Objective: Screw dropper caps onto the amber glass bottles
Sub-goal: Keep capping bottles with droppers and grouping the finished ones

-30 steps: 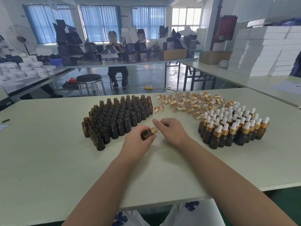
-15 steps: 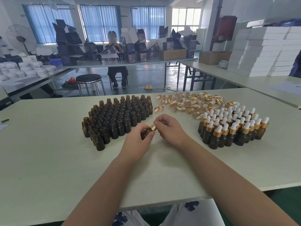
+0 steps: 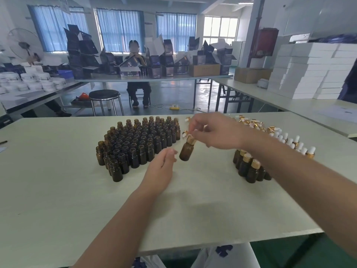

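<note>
Two hands are over the table (image 3: 58,190). The right hand (image 3: 216,132) pinches the gold cap (image 3: 190,140) of a brown bottle (image 3: 186,151) and holds it tilted in the air. The left hand (image 3: 160,167) is just beside the bottle, fingers loose and holding nothing. Open bottles (image 3: 139,144) stand in a bunch to the left. Capped bottles (image 3: 251,169) stand to the right, with loose caps (image 3: 251,122) behind them.

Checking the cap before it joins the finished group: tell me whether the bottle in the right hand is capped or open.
Capped: a gold dropper cap sits on the amber bottle, pinched by the right hand. Tightness cannot be told.
</note>
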